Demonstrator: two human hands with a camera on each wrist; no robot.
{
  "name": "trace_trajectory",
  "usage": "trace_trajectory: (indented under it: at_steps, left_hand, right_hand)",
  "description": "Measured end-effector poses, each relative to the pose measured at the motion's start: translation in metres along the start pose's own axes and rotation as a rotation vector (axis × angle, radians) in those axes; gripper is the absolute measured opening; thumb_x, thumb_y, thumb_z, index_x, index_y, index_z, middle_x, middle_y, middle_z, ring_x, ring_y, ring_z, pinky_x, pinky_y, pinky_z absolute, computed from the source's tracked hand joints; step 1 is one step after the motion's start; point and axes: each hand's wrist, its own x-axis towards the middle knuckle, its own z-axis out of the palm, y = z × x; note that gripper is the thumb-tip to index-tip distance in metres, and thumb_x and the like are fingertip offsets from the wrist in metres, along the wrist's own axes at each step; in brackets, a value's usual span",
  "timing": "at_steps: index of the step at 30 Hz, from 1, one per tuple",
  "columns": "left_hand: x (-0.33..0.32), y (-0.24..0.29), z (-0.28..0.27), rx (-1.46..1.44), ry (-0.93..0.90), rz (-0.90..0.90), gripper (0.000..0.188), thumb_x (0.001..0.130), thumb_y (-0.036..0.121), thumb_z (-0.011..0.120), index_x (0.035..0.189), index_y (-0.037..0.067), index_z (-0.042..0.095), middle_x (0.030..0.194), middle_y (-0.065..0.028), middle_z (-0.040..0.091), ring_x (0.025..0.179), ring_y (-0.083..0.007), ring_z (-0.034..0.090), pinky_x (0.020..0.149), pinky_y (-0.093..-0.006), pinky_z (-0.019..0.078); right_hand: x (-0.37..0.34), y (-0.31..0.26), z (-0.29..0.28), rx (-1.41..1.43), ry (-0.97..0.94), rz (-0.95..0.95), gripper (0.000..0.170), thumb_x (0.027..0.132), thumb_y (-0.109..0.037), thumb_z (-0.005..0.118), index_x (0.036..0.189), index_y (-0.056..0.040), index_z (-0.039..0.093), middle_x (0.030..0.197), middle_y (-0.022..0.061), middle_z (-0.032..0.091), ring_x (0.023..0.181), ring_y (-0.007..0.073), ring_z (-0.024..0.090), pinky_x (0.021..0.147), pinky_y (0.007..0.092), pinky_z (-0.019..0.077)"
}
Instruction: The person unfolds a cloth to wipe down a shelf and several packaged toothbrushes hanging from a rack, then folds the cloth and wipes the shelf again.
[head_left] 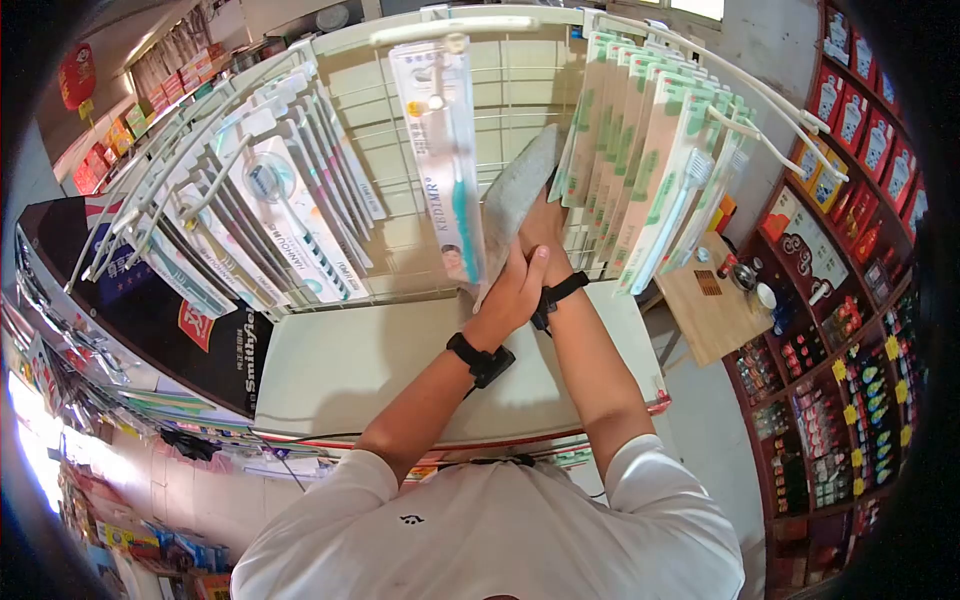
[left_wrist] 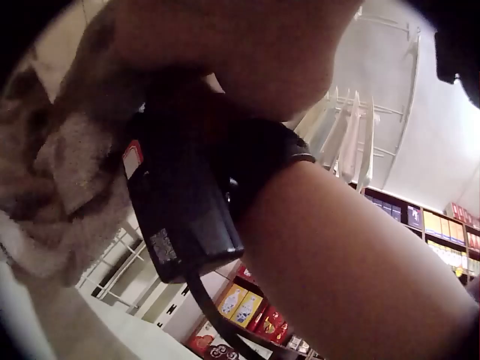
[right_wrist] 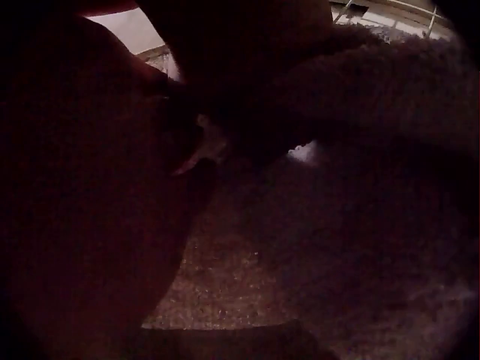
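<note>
A grey fluffy cloth point(head_left: 522, 185) stands up between the hanging toothbrush packs in the head view. My left hand point(head_left: 512, 285) grips its lower part, the thumb lying close to the strap on the right wrist. The right hand point(head_left: 543, 222) is up against the cloth, and its fingers are hidden behind it. In the left wrist view the cloth point(left_wrist: 82, 172) hangs in folds beside the right wrist's black camera point(left_wrist: 184, 202). The right wrist view is dark, with cloth point(right_wrist: 375, 202) filling much of it. Close to the cloth hangs a single toothbrush pack point(head_left: 440, 165).
Toothbrush packs hang in rows on hooks at left point(head_left: 290, 205) and right point(head_left: 650, 160) of a wire rack. Below is a white shelf point(head_left: 400, 370). Metal hooks point(head_left: 780, 110) jut out toward me. A wooden table point(head_left: 715, 325) and stocked shelves point(head_left: 840, 330) stand at right.
</note>
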Motion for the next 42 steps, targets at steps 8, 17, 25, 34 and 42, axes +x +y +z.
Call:
trace_trajectory:
  at_steps: [8,17,25,34,42]
  left_hand:
    - [-0.006,0.01,-0.033,0.04,0.053,-0.087,0.058,0.11,0.03,0.045,0.151,-0.009,0.032,0.151,-0.0298,0.045,0.142,-0.0409,0.042,0.12,-0.0397,0.0292]
    - [-0.021,-0.028,-0.082,0.313,-0.109,-0.061,0.04,0.107,0.03,0.051,0.12,-0.008,0.055,0.111,-0.0293,0.062,0.107,-0.046,0.061,0.101,-0.048,0.0472]
    - [-0.015,-0.02,-0.12,0.255,-0.159,-0.109,0.067,0.108,0.033,0.043,0.16,-0.002,0.017,0.149,-0.0325,0.047,0.137,-0.0463,0.049,0.114,-0.0471,0.0402]
    - [-0.015,-0.027,-0.147,0.322,0.004,0.039,0.071,0.107,0.033,0.049,0.158,-0.006,0.019,0.152,-0.0363,0.043,0.146,-0.0478,0.038,0.12,-0.0468,0.0315]
    - [-0.025,-0.047,-0.187,0.968,0.069,0.086,0.055,0.107,0.03,0.051,0.151,-0.001,0.038,0.145,-0.0293,0.052,0.132,-0.0444,0.053,0.115,-0.0477,0.04]
  right_hand:
    - [0.004,0.003,0.031,-0.339,0.028,-0.164,0.073,0.098,-0.023,0.059,0.153,0.0137,0.029,0.166,0.0319,0.018,0.154,0.0478,0.018,0.127,0.0548,0.0173]
    - [0.007,-0.013,0.036,-0.32,0.02,-0.434,0.049,0.092,-0.013,0.054,0.131,0.0156,0.056,0.144,0.0299,0.05,0.152,0.0478,0.024,0.123,0.0688,0.0094]
    - [-0.014,-0.005,0.032,0.266,-0.286,-0.082,0.047,0.095,-0.02,0.056,0.134,0.0053,0.059,0.147,0.0269,0.049,0.149,0.0453,0.03,0.123,0.0667,0.0131]
    - [-0.019,-0.027,0.051,0.203,-0.353,-0.114,0.046,0.095,-0.02,0.058,0.134,0.0035,0.059,0.145,0.026,0.05,0.145,0.0448,0.035,0.122,0.0636,0.0178]
    - [-0.037,-0.072,0.061,0.152,-0.384,-0.175,0.045,0.094,-0.019,0.06,0.134,0.0019,0.059,0.144,0.0253,0.05,0.142,0.0444,0.039,0.122,0.0609,0.022]
